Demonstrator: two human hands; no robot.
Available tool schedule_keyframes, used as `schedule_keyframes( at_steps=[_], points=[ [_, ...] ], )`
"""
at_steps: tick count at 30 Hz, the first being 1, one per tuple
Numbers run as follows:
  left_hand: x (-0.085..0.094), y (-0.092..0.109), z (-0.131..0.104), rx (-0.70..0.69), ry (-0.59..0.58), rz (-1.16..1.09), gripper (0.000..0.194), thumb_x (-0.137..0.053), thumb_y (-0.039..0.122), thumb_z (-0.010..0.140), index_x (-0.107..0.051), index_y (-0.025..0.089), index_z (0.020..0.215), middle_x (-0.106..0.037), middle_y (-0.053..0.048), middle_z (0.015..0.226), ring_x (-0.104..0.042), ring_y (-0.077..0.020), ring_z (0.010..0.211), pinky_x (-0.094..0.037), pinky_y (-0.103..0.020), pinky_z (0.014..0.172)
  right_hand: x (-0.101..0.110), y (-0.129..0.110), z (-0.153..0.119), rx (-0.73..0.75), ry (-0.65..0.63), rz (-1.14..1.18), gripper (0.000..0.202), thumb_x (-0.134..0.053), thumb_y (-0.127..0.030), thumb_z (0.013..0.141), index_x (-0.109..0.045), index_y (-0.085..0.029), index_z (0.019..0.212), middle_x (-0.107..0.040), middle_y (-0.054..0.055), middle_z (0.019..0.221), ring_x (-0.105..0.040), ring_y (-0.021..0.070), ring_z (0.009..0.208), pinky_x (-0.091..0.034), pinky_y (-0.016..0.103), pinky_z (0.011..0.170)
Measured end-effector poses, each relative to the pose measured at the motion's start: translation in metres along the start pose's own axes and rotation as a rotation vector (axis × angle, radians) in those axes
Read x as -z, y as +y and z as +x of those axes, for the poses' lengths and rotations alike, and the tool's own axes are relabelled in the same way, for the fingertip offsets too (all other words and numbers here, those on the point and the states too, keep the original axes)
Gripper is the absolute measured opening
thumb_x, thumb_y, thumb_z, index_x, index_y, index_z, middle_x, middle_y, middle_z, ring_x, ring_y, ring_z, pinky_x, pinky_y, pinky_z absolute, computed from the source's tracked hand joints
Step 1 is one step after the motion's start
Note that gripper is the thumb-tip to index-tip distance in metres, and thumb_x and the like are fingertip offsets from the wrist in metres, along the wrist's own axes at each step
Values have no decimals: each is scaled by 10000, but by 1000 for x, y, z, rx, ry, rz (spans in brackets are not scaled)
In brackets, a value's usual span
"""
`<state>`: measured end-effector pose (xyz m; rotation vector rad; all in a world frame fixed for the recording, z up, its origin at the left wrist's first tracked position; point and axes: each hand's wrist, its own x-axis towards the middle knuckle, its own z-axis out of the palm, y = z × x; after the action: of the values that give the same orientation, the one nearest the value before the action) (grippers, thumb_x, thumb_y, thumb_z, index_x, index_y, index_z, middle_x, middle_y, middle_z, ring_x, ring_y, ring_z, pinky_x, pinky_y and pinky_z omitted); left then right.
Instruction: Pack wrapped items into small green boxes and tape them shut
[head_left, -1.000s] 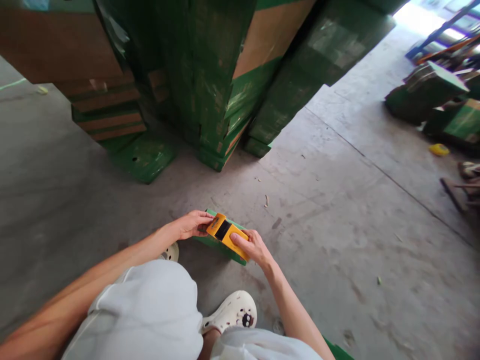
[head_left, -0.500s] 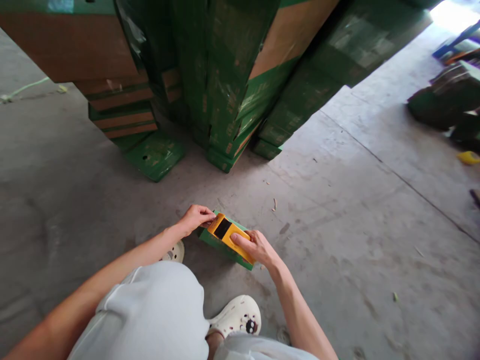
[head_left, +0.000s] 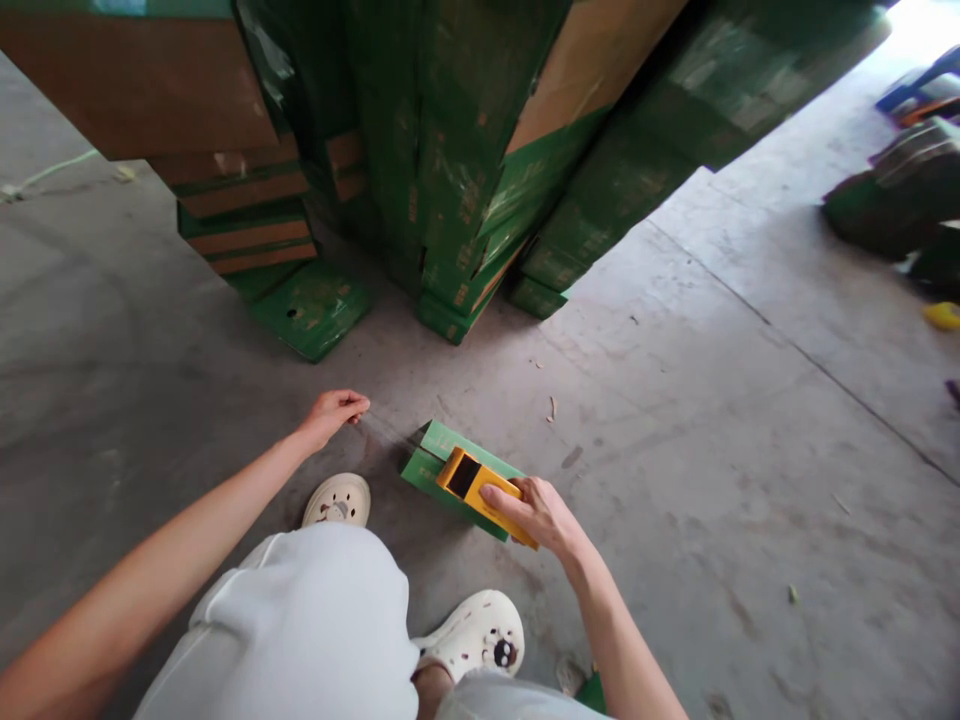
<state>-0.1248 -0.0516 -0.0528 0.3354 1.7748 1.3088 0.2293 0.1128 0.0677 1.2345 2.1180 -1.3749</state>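
on my remote feed, the left hand (head_left: pixel 334 415) is now well apart from the dispenser it met half a second ago, thumb and fingers pinched on what looks like the tape (head_left: pixel 388 428). beneath it, a cream clog (head_left: pixel 341 500), smooth and punched with round holes. rightward, the tape stretches straight, thin and clear; i judge a length is now drawn out. next, the green box (head_left: pixel 424 470), long, narrow, crisp-edged cardboard, sits on the floor, its near end more exposed. over it slants the yellow dispenser (head_left: pixel 480 487), hard and blocky with a dark window; whether they touch, i cannot tell. the right hand (head_left: pixel 540 510) grips its rear, thumb on top. farther right, scuffed gray floor (head_left: pixel 675 450).
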Motion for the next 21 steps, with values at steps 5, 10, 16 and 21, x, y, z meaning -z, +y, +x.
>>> schedule_keyframes(
  at_steps=[5,10,16,21],
  points=[
    [-17,-27,10,20,34,47,535,-869,629,548,-722,172,786,-669,0,669,-577,-125,609,-470,-255,625,-2,-4,0,-41,50,-63,595,-614,-765,818,-600,-189,666,-548,8,554,-537,155,541,-302,236,472],
    [-61,-66,10,48,32,183,342,-798,509,700,-712,183,757,-666,-5,644,-605,-154,617,-465,-258,629,-2,-6,3,-72,69,-89,603,-614,-767,813,-540,-199,623,-515,6,527,-506,145,518,-285,242,472],
    [-110,-93,-1,-37,-17,375,156,-667,291,859,-716,194,747,-741,-59,791,-685,-214,831,-487,-321,839,-1,-7,3,-71,50,-56,606,-595,-772,817,-587,-188,659,-527,10,541,-518,155,534,-293,244,470],
    [-109,-96,-15,-136,-61,435,239,-557,254,943,-759,197,1056,-764,-84,1009,-696,-241,1030,-498,-376,988,-1,-8,4,-61,49,-43,614,-604,-776,808,-597,-180,660,-520,6,543,-520,151,535,-305,239,468]
  ],
)
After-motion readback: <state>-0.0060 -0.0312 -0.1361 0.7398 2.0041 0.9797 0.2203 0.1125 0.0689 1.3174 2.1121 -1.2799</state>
